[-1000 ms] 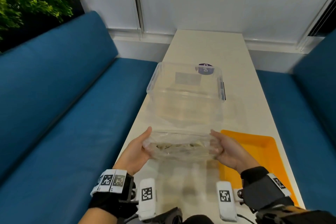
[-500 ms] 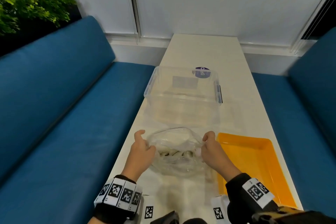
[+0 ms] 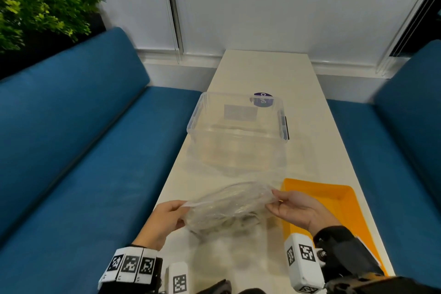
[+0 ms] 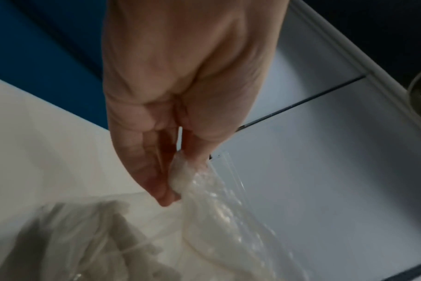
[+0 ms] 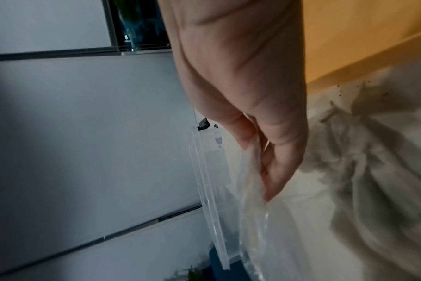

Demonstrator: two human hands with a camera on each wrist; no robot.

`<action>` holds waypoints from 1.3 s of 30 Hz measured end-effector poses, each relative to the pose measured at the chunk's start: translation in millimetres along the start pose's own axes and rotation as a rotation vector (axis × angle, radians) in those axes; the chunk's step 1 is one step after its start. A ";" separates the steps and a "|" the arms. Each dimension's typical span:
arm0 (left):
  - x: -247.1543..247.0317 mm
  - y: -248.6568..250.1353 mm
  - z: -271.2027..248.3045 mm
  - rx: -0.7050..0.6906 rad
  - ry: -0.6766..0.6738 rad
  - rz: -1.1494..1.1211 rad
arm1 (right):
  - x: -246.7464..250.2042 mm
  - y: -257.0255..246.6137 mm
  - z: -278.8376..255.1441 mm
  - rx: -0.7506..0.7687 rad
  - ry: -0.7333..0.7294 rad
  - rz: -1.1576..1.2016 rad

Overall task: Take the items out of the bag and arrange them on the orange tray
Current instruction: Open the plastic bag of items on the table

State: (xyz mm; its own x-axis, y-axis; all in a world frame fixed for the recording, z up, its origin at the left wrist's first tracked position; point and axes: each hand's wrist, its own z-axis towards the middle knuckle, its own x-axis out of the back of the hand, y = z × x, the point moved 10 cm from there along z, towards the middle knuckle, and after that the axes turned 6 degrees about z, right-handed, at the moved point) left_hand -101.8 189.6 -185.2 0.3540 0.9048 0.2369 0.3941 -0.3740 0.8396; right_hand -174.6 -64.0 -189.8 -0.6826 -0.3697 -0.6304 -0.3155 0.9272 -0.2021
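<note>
Progress on the task is judged to be at its start: nothing is seen on the orange tray (image 3: 343, 200), and the items are still held inside the clear plastic bag (image 3: 229, 207). The bag is held up just above the tabletop (image 3: 262, 71), directly left of the orange tray and on the near side of it, with its right end beside the tray's near-left corner. Its left edge is pinched between thumb and fingertips by the left hand (image 3: 164, 219), a grip confirmed in the left wrist view, where bunched film is pressed between the digits. Its right edge is pinched likewise by the right hand (image 3: 296, 210). Pale, elongated items are made out through the film, but their kind and number cannot be told. Beyond the tray, further along the tabletop, a clear storage bin (image 3: 236, 133) with dark side clips is placed; nothing is discerned inside it. Opening, emptying and arranging are all left to be done.
</note>
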 end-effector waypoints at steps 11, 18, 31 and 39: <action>-21.0 -6.8 3.3 0.272 -0.147 -0.890 | 4.4 1.6 15.4 0.029 -0.052 -0.074; -23.2 13.8 1.1 0.154 -0.131 -0.864 | -19.1 -7.3 -1.2 0.142 -0.279 -0.242; -35.1 24.2 -5.2 -0.134 -0.096 0.850 | -35.5 10.5 -3.3 0.469 0.041 -2.026; -36.2 11.9 -1.3 -0.055 -0.153 1.064 | -27.7 33.8 0.0 0.230 0.027 -2.173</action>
State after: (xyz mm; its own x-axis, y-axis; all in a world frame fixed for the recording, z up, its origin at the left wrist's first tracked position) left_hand -111.0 152.6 -183.1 0.5963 0.0838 0.7984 -0.2166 -0.9409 0.2605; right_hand -166.4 -22.5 -179.1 0.5218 -0.5557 0.6473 -0.3306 -0.8312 -0.4471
